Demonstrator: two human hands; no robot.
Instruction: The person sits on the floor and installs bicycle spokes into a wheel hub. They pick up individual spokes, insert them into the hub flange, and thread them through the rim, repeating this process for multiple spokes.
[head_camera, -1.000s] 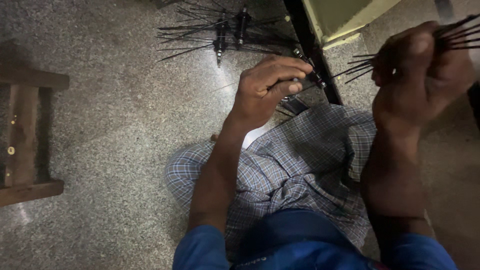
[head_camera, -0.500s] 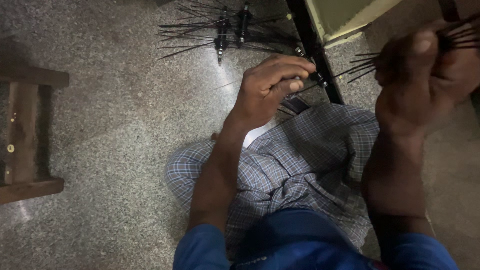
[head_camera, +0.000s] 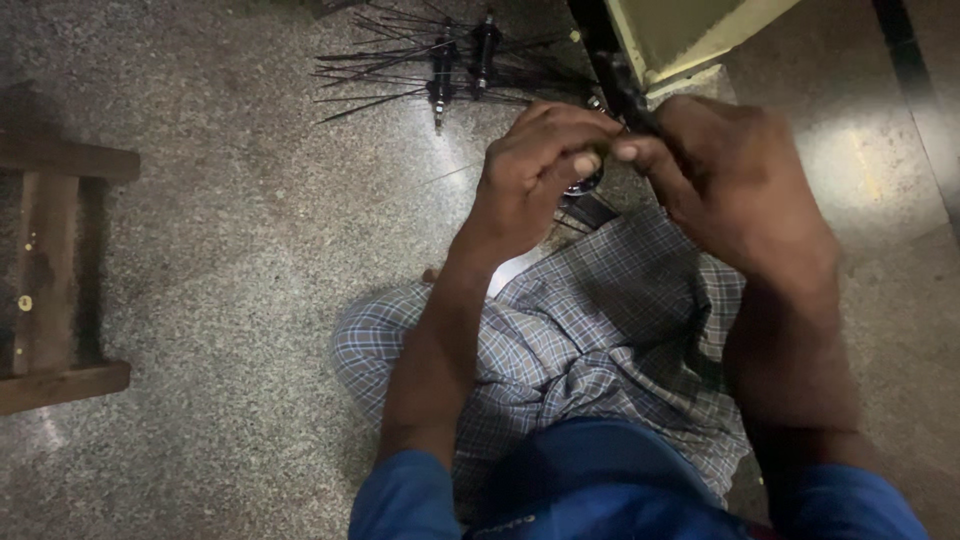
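My left hand (head_camera: 540, 170) is closed around a small dark wheel hub (head_camera: 588, 184), held above my lap. My right hand (head_camera: 730, 190) has its back to the camera. Its fingers are curled shut and its fingertips touch those of the left hand at the hub. The thin black spokes it grips are mostly hidden behind it. A few spoke ends (head_camera: 575, 218) show just below the hands. A checked cloth (head_camera: 600, 330) covers my lap beneath both forearms.
Two more black hubs with spokes fanning out (head_camera: 455, 60) lie on the speckled stone floor (head_camera: 250, 250) ahead of me. A low wooden stool (head_camera: 45, 280) stands at the left. A pale yellow frame corner (head_camera: 690, 50) and a black floor stripe (head_camera: 595, 30) are at the top right.
My right hand has swung in from the far right with the spokes and now meets the left hand at the hub. The left hand has stayed almost where it was.
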